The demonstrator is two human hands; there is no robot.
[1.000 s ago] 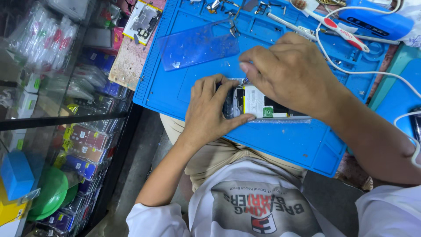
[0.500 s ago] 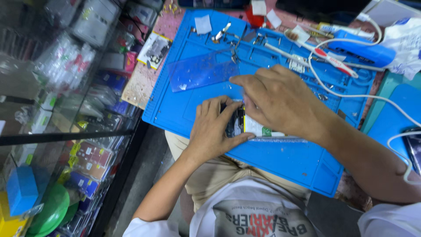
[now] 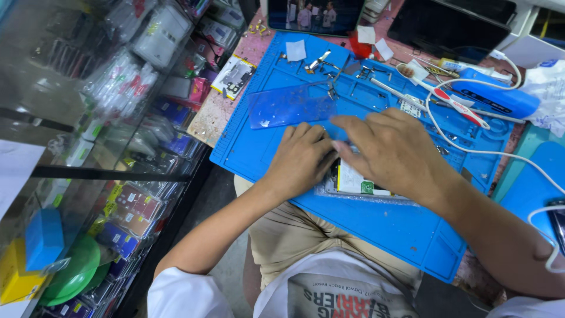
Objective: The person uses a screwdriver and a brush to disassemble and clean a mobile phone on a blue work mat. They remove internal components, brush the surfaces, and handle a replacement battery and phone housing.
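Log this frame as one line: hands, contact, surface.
left hand: on opened phone | right hand: over phone's top end | surface: blue repair mat | nearby: clear blue panel

Both hands cover most of the opened phone [image 3: 353, 181] near the front edge of the blue mat [image 3: 400, 229]; only its white middle shows. The right hand [image 3: 394, 154] hides its own fingers' tips. The tablet [image 3: 321, 15] at the tabletop's far edge is cut off.
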